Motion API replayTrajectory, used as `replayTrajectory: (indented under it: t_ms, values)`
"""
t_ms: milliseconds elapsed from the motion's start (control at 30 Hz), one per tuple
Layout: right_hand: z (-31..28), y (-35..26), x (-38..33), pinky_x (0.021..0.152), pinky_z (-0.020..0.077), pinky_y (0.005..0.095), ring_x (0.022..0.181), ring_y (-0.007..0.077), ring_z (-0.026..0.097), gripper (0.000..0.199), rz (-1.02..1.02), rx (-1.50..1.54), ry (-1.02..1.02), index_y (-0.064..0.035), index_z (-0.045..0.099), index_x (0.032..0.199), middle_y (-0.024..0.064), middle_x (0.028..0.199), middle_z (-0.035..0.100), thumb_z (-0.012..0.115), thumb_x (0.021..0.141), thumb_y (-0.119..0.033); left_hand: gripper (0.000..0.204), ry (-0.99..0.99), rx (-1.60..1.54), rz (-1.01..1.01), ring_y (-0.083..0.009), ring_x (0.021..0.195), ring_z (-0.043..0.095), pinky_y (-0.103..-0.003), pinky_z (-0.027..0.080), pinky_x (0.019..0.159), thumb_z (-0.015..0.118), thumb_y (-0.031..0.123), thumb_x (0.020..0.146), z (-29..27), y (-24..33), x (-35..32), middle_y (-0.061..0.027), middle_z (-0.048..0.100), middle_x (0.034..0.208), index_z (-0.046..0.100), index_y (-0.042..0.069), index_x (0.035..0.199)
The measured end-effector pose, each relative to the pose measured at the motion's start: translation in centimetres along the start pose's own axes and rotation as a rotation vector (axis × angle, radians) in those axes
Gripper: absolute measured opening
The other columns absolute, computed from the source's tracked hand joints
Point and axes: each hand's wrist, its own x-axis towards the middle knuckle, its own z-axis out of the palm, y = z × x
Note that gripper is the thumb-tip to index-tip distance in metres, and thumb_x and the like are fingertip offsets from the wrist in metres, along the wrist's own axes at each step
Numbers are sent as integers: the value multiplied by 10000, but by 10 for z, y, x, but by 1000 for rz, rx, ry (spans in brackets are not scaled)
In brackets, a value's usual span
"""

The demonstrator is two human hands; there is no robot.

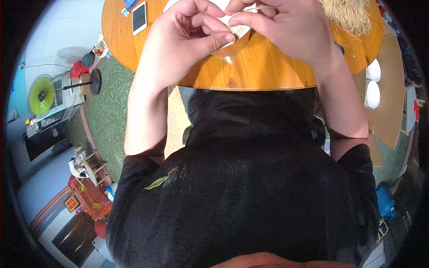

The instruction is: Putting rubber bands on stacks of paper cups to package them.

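- Garment: black short-sleeved shirt (250,196), plain dark fabric, covering torso and shoulders.
- Sleeves: short, ending above the elbows; both forearms bare.
- Marking: small leaf-shaped green and orange emblem (161,179) on the shirt's left chest side.
- Left hand (187,40): bare, no glove, ring or watch visible.
- Right hand (286,29): bare, no glove; wrist unadorned.
- Fingers (210,42): uncovered on both hands.
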Motion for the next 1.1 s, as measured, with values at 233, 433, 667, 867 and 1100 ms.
replayTrajectory:
  t_ms: [233,433,667,867,1100]
  values:
    - [25,36,2,616,546,320,674,232,718,128,-362,324,217,-42,745,843,101,776,733,832,752,-20,302,198,154,-375,-147,910,725,-276,592,846,752,-139,885,-1,17,-1,-88,752,948,592,-7,1104]
    - [3,-5,4,684,558,334,760,263,730,162,-53,-11,-26,-49,750,879,121,872,757,832,742,-24,317,-356,-214,355,-154,899,727,-281,594,844,723,-184,867,-43,-50,12,-84,747,949,596,3,1089]
    - [27,5,-35,699,502,312,787,203,662,167,-222,-410,440,-75,767,890,33,838,678,847,778,22,308,-262,-166,322,-149,888,725,-275,593,841,717,-173,872,-27,-26,6,-79,738,932,597,10,1088]
    - [57,2,-60,612,496,326,698,210,636,145,-73,-224,430,-128,774,859,23,760,644,883,768,-100,278,-212,-113,393,-144,888,725,-273,598,819,722,-160,884,-26,-30,3,-87,743,931,609,0,1080]
    - [64,6,-64,626,505,324,708,204,644,149,-44,-211,381,-122,769,869,19,770,651,881,773,-102,264,15,14,-43,-141,873,728,-265,599,813,741,-146,883,-4,4,1,-90,749,933,618,-9,1073]
